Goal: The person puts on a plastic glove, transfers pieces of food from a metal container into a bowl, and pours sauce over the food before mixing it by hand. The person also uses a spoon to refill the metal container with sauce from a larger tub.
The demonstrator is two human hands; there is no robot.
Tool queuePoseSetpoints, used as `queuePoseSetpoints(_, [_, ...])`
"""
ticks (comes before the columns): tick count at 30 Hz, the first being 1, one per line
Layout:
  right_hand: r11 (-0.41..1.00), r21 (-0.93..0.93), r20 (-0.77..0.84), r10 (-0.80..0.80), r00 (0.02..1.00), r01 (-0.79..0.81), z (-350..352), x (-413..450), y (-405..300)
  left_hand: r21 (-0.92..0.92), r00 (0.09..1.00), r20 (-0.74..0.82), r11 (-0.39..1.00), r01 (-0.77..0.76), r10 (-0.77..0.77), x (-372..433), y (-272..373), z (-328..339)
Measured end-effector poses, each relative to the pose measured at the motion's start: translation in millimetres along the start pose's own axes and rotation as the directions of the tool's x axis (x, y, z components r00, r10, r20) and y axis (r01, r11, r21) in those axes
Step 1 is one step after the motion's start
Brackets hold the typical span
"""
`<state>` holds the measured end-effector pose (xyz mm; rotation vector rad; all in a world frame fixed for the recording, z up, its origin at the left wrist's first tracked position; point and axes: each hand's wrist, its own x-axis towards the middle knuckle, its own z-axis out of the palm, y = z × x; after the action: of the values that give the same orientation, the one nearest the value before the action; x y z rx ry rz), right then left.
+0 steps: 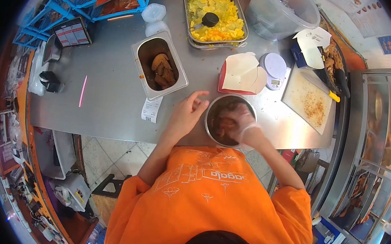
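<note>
My right hand (247, 126), in a thin clear glove, is inside a round metal bowl (210, 131) among brown food pieces (225, 126); it is blurred, and its fingers cannot be made out well. Left of the bowl, my bare left hand (192, 109) is held with fingers apart and nothing in it. Just beyond the bowl stands a red takeaway box (221, 77) with its pale flaps raised. A deep metal food pan (181, 83) at the left contains brown pieces (164, 72). A printed receipt (151, 110) lies by that pan's near end.
Yellow food fills a metal tray (246, 26) at the back. A clear plastic tub (276, 18), digital scale (274, 68), cutting board (296, 90), yellow-handled knife (334, 95) and dark pan of meat (342, 66) are at the right. Blue racks (100, 14) and a tablet (72, 33) occupy the left back.
</note>
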<state>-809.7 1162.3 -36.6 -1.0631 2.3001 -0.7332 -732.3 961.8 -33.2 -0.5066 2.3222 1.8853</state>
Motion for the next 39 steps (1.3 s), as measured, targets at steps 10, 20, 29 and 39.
queuePoseSetpoints(10, [0.909, -0.297, 0.292, 0.380, 0.878, -0.294, 2.5, 14.9, -31.1, 0.069, 0.920, -0.319, 0.973, -0.219, 0.230, 35.0, 52.8, 16.3])
queuePoseSetpoints(20, [0.828, 0.558, -0.174, 0.049, 0.984, 0.058, -93.8, -15.5, -43.6, 0.164, 0.922, -0.304, 0.966, -0.198, 0.240, 54.7, 47.0, 17.8])
queuePoseSetpoints(29, [0.667, 0.721, -0.254, 0.003, 0.967, 0.187, -107.1, 45.3, -18.8, 0.224, 0.884, -0.333, 0.938, -0.264, 0.329, 54.3, 47.3, 14.7])
queuePoseSetpoints(39, [0.963, 0.218, -0.393, -0.060, 0.917, 0.156, -103.2, 47.0, -34.1, 0.268, 0.885, -0.309, 0.925, -0.270, 0.348, 48.0, 40.0, 13.1])
